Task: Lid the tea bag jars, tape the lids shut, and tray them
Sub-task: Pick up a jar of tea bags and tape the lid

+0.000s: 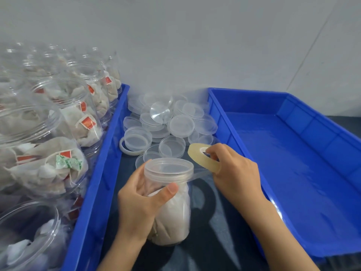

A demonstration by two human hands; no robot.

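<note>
A clear jar of tea bags (172,218) stands upright on the dark table, with a clear lid (169,170) on top. My left hand (140,204) grips the jar just under the lid, thumb across the front. My right hand (232,173) holds a roll of clear tape (203,157) to the right of the lid. A strip of tape (199,175) runs from the roll to the lid's rim. The empty blue tray (220,118) sits on the right.
A blue tray (91,202) on the left holds several open jars of tea bags (48,159). A pile of loose clear lids (168,122) lies on the table behind the jar. A grey wall rises at the back.
</note>
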